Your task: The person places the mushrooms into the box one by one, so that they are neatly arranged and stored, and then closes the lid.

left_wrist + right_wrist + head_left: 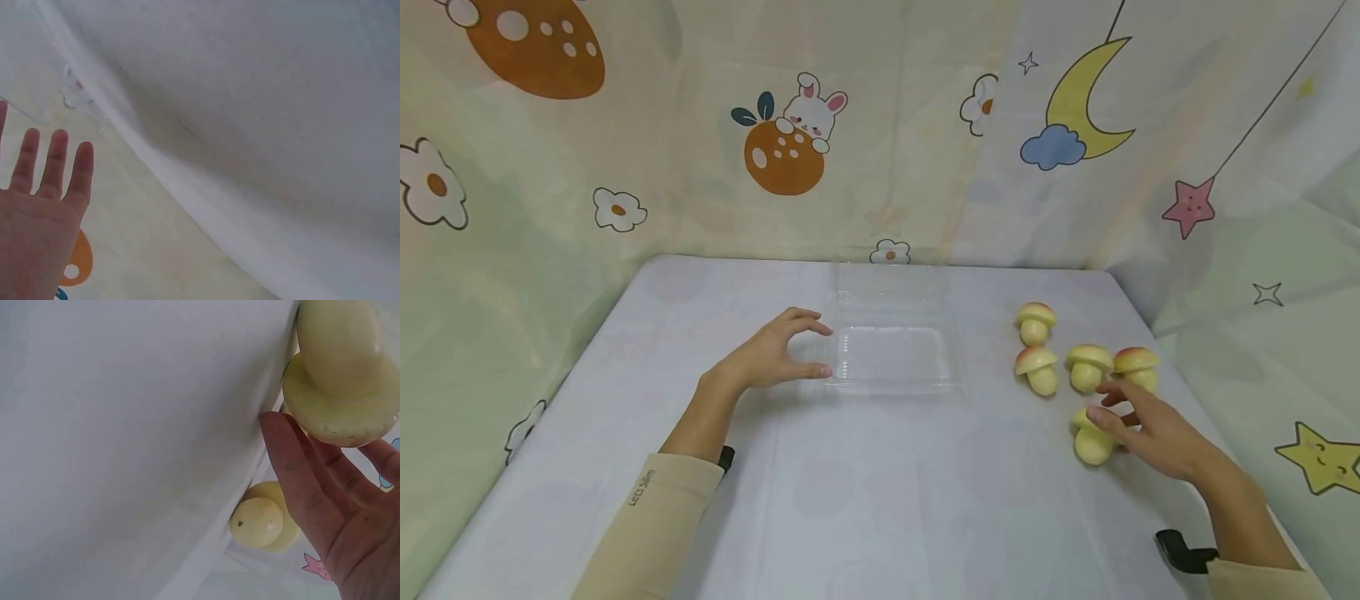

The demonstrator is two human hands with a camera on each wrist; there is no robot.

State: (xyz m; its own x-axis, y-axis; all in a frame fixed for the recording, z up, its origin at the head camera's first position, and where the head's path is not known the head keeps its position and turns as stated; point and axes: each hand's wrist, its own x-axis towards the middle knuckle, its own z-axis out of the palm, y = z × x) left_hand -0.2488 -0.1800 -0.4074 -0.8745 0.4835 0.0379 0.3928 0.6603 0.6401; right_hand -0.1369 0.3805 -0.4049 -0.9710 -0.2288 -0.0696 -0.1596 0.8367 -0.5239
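Note:
A clear plastic box (895, 360) lies on the table with its hinged lid (891, 285) folded back behind it. At its left side, my left hand (769, 353) has thumb and fingers spread apart around the edge; whether they touch it I cannot tell. Over on the right my right hand (1167, 433) reaches around the nearest toy mushroom (1093, 447), yellow with a rounded cap. Its extended fingers (306, 481) are beside and behind the mushroom cap (340, 419) in the right wrist view, not curled tightly round it.
Several more mushrooms with reddish-yellow caps stand just beyond the right hand: one far back (1035, 323), one at left (1037, 371), one in the middle (1087, 367) and one at right (1137, 367). A white cloth covers the table (880, 500). Patterned curtains (895, 167) enclose the back and sides.

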